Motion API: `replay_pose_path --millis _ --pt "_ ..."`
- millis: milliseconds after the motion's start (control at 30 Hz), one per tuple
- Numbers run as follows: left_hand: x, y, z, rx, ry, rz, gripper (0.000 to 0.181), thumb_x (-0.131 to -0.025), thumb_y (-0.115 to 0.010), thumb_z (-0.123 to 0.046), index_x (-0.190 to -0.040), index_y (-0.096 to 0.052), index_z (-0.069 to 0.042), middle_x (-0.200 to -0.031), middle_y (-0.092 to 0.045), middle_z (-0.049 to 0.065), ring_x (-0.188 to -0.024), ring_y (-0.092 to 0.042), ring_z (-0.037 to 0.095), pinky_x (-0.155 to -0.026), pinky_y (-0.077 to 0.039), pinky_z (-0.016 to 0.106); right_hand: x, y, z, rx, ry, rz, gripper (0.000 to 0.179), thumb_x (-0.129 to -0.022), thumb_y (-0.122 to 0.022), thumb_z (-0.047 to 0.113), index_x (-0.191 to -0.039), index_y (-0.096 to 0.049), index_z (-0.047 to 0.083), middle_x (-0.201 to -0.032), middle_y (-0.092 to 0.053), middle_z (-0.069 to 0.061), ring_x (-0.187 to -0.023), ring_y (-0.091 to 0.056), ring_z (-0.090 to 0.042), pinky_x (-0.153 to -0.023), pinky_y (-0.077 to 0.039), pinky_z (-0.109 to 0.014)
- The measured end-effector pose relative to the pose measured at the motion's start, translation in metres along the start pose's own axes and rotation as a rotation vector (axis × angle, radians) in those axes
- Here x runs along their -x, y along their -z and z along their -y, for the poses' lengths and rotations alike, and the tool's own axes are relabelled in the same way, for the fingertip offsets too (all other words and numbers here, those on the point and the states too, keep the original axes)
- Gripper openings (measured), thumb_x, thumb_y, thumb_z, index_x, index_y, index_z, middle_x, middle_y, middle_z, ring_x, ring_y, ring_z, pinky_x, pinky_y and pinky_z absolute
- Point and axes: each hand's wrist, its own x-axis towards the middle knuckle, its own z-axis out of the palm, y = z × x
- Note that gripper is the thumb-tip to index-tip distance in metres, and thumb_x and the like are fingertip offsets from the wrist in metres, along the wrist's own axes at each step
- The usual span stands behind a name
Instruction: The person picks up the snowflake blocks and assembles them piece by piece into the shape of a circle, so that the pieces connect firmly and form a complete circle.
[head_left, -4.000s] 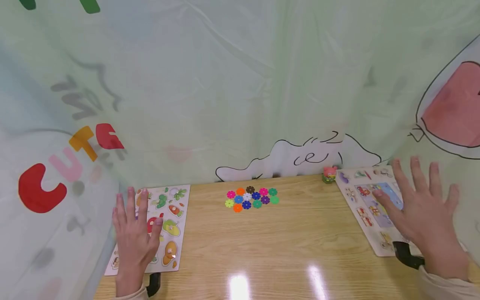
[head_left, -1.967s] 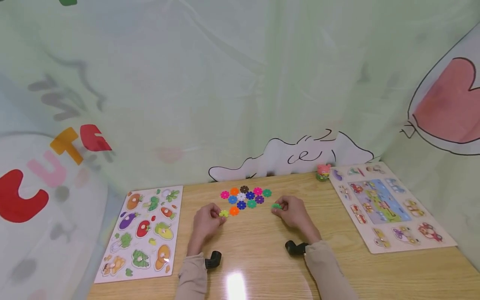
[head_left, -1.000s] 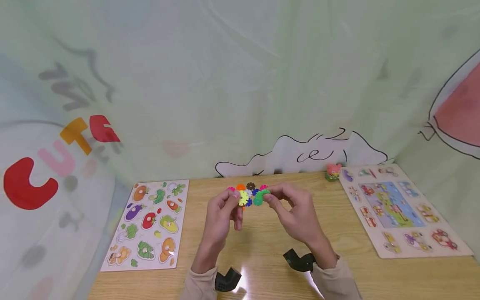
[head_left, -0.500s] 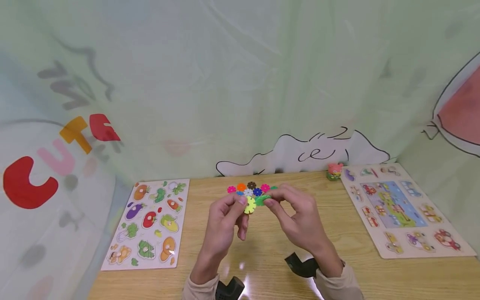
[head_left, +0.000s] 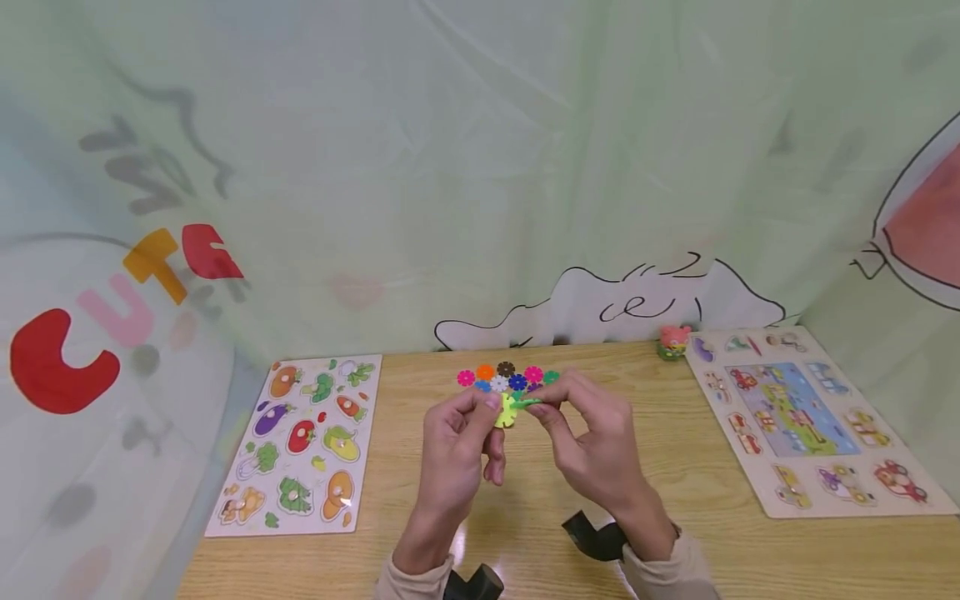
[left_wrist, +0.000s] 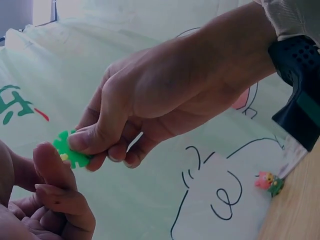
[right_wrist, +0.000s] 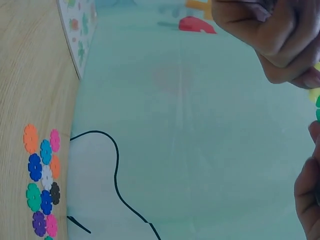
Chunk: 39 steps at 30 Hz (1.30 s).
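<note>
In the head view my left hand pinches a yellow notched plastic disc between thumb and finger, its face toward me. My right hand pinches a green notched disc, turned nearly edge-on. The two discs meet at their rims, held up in front of the table. The left wrist view shows the green disc face-on under the right thumb, with only a speck of yellow at its edge beside the left thumb. Behind the hands several more notched discs in mixed colours lie flat, partly hidden.
A vegetable puzzle board lies on the wooden table at the left. At the right is a vehicle puzzle board, with a small pink and green toy figure by its far corner. A printed curtain hangs behind the table.
Both hands came from over the boards, picked the yellow and green discs off the table and lifted them together. The green disc has turned edge-on and its rim now meets the yellow one.
</note>
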Motion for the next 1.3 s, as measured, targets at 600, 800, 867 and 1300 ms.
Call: replay_pose_path --millis 600,800,867,1300 --pt "-0.015 0.032 0.005 -0.133 0.089 0.052 0.029 -0.112 -0.052 -0.013 -0.097 -0.060 0.011 -0.068 -0.063 0.000 -0.048 -0.061 0.009 -0.048 -0.051 0.020 0.010 0.009 -0.046 0.098 -0.271 0.189 0.043 -0.091 -0.081 0.001 -0.132 -0.070 0.005 -0.109 -0.079 -0.010 -0.085 -0.074 -0.018 -0.076 -0.065 -0.032" --pt "-0.020 0.062 0.007 -0.190 0.068 -0.007 0.025 -0.111 -0.054 -0.010 -0.098 -0.058 0.010 -0.072 -0.067 0.002 -0.053 -0.066 0.012 -0.052 -0.057 0.023 0.035 0.014 -0.101 0.323 -0.506 0.368 0.047 -0.100 -0.073 0.010 -0.145 -0.061 0.002 -0.135 -0.066 -0.029 -0.118 -0.065 -0.047 -0.098 -0.056 -0.063" --pt "-0.022 0.069 0.009 -0.191 0.067 -0.026 0.026 -0.110 -0.055 -0.010 -0.097 -0.056 0.011 -0.072 -0.068 0.002 -0.053 -0.067 0.012 -0.053 -0.058 0.024 0.046 0.011 -0.115 0.374 -0.523 0.450 0.047 -0.102 -0.070 0.010 -0.146 -0.060 0.002 -0.141 -0.059 -0.034 -0.130 -0.055 -0.054 -0.107 -0.046 -0.070" --pt "-0.024 0.077 0.012 -0.199 0.067 -0.028 0.020 -0.108 -0.059 -0.007 -0.102 -0.058 0.013 -0.075 -0.073 -0.001 -0.053 -0.069 0.013 -0.052 -0.059 0.024 0.065 -0.007 -0.129 0.463 -0.591 0.642 0.027 -0.099 -0.075 0.015 -0.125 -0.078 0.009 -0.161 -0.044 -0.029 -0.146 -0.036 -0.055 -0.116 -0.034 -0.074"
